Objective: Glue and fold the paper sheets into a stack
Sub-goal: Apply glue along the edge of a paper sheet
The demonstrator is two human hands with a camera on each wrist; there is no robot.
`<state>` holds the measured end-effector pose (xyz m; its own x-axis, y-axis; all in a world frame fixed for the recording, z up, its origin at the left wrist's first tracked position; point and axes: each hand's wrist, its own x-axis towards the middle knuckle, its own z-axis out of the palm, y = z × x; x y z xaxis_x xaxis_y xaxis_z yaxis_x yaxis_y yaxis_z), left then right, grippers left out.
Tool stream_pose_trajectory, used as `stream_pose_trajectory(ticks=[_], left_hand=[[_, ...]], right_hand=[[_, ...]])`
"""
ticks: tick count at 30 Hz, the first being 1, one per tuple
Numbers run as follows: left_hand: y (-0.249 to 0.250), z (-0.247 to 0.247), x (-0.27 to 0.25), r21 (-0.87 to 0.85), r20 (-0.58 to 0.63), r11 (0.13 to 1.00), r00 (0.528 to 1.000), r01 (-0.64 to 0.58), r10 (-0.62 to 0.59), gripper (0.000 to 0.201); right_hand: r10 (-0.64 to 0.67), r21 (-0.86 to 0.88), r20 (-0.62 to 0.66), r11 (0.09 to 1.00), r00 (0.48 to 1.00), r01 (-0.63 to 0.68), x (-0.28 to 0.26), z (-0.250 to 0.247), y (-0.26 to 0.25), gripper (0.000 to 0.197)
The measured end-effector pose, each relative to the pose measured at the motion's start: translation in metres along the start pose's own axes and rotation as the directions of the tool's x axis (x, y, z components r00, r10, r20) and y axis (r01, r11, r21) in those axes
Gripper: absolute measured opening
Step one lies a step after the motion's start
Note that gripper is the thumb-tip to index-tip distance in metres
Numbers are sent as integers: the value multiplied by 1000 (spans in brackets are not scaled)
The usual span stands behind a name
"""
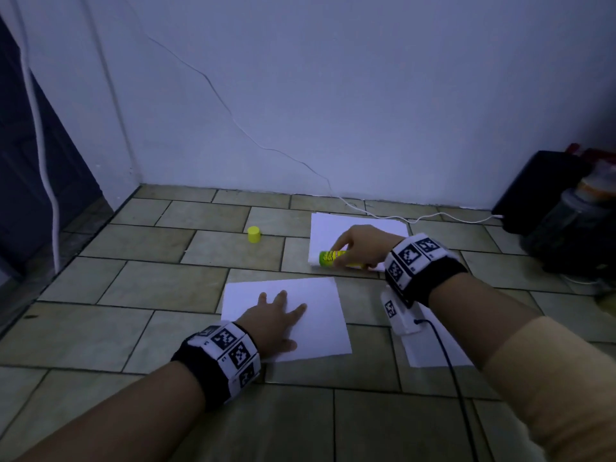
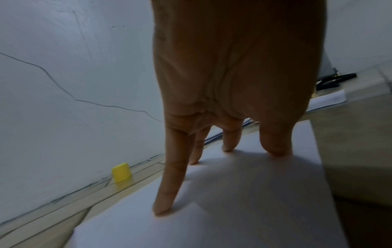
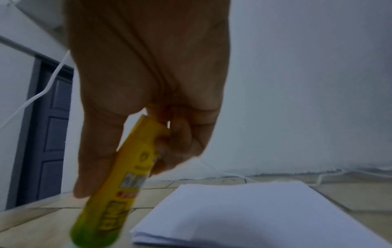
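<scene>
The left hand (image 1: 273, 320) is lying flat, fingers straight and spread, pinning the single white paper sheet (image 1: 320, 295) to the tiled floor (image 1: 110, 331) at lower centre of the head view; in the left wrist view the fingertips (image 2: 162, 208) are pressing right on the paper, so that sheet is sitting directly under the palm. Over at centre right, the right hand (image 1: 361, 246) is curling its fingers around the yellow-green glue stick (image 1: 328, 258), which is lying low over the near edge of the white paper pile (image 1: 360, 226); the stick's tip is pointing toward the frame's left. Its small yellow cap (image 1: 254, 234) is standing apart on the tiles, upper centre-left. This looks like the gluing step getting under way: the uncapped stick probably needs carrying across to the pinned sheet and rubbing over it while the left hand is holding the paper steady, before any fold.
</scene>
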<state>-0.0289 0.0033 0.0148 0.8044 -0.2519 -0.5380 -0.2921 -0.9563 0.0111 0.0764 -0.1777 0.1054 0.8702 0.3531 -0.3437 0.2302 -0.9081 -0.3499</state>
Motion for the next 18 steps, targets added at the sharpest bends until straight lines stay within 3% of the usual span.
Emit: stream_pose_trajectory(ticks=[5, 9, 12, 18], left_hand=[[19, 2, 4, -43, -40, 994, 994, 97, -99, 76], [22, 2, 4, -61, -42, 990, 991, 127, -130, 75], [24, 3, 5, -82, -32, 986, 988, 148, -151, 75], [23, 2, 1, -74, -31, 988, 990, 138, -140, 75]], right_hand=[[34, 215, -257, 976, 966, 23, -2, 17, 10, 27], [86, 380, -223, 925, 971, 5, 0, 37, 2, 19], [110, 308, -247, 951, 963, -29, 6, 46, -4, 20], [33, 186, -310, 982, 950, 26, 13, 58, -14, 23]])
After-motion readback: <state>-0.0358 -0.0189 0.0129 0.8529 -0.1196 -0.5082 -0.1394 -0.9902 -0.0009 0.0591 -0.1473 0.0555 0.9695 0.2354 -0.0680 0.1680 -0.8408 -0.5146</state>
